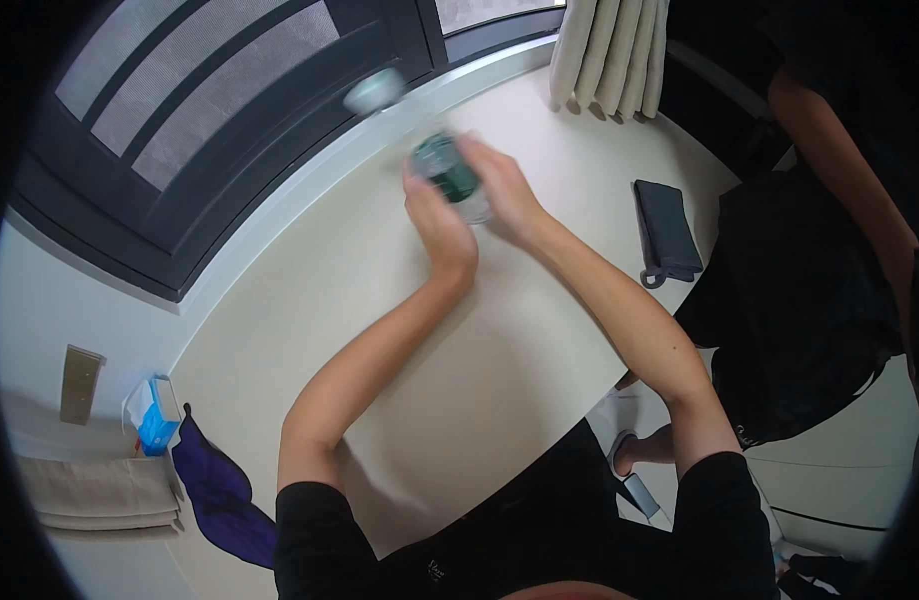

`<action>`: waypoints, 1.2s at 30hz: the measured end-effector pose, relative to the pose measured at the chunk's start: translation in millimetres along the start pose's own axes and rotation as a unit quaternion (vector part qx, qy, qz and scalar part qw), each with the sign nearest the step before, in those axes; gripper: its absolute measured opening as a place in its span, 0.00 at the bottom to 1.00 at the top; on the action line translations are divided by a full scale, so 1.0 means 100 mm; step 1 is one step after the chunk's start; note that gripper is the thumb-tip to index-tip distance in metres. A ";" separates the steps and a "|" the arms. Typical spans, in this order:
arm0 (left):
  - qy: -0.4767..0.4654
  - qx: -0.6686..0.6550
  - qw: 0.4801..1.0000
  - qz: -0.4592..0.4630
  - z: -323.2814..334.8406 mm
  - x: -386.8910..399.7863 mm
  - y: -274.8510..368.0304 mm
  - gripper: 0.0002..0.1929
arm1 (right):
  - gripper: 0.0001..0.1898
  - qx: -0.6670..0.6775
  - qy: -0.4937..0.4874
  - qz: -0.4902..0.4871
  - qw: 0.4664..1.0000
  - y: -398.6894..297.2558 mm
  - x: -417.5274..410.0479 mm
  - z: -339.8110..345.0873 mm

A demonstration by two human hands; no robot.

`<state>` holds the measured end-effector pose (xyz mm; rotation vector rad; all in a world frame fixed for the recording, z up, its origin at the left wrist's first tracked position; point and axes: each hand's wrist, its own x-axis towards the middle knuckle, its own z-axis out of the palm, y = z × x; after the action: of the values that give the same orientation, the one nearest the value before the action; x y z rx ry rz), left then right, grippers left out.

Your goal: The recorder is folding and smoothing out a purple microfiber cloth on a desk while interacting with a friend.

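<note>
My left hand and my right hand hold a clear container with a green band between them, over the far part of the table. It looks like a plastic bottle, but motion blur hides its exact shape. Beyond my fingertips, in front of the window frame, shows a blurred pale green and white object. Whether it joins the container, I cannot tell. Both forearms reach forward across the cream tabletop.
A folded dark grey cloth lies to the right, near a person in dark clothes. To the left are a purple cloth and a blue tissue box. A beige curtain hangs by the dark window frame.
</note>
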<state>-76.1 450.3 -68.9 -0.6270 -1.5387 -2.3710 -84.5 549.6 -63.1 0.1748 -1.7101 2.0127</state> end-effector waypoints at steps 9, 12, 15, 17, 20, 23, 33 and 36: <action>-0.072 0.122 0.986 0.088 0.07 -0.02 -0.05 0.28 | 0.33 0.067 0.061 0.075 0.993 0.06 0.04 -0.12; 0.017 0.015 1.000 0.010 0.04 0.00 0.01 0.29 | 0.35 -0.067 0.019 -0.042 0.997 -0.18 -0.08 0.13; -0.106 0.152 0.977 0.110 0.01 -0.01 0.11 0.27 | 0.39 0.064 0.167 0.005 0.984 -0.12 0.10 -0.11; -0.145 0.141 0.974 0.104 0.06 -0.06 0.22 0.27 | 0.43 0.147 0.209 0.053 0.965 -0.23 0.14 -0.28; -0.066 0.104 0.991 0.056 0.06 -0.05 0.21 0.28 | 0.45 0.193 0.200 0.081 0.957 -0.33 0.06 -0.11; 0.040 0.036 0.998 -0.023 0.09 -0.04 0.16 0.30 | 0.46 -0.063 0.070 -0.020 0.995 -0.41 -0.04 -0.05; 0.024 0.000 1.000 0.013 0.07 -0.02 0.13 0.30 | 0.41 -0.006 0.273 0.026 0.962 -0.39 0.12 -0.33; 0.031 -0.013 0.999 0.017 0.07 -0.02 0.11 0.30 | 0.40 -0.021 0.272 0.021 0.962 -0.35 0.12 -0.36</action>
<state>-68.0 452.6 -58.7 -0.5753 -1.4621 -2.3659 -71.7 590.8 -34.3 -0.3991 -1.4038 1.8250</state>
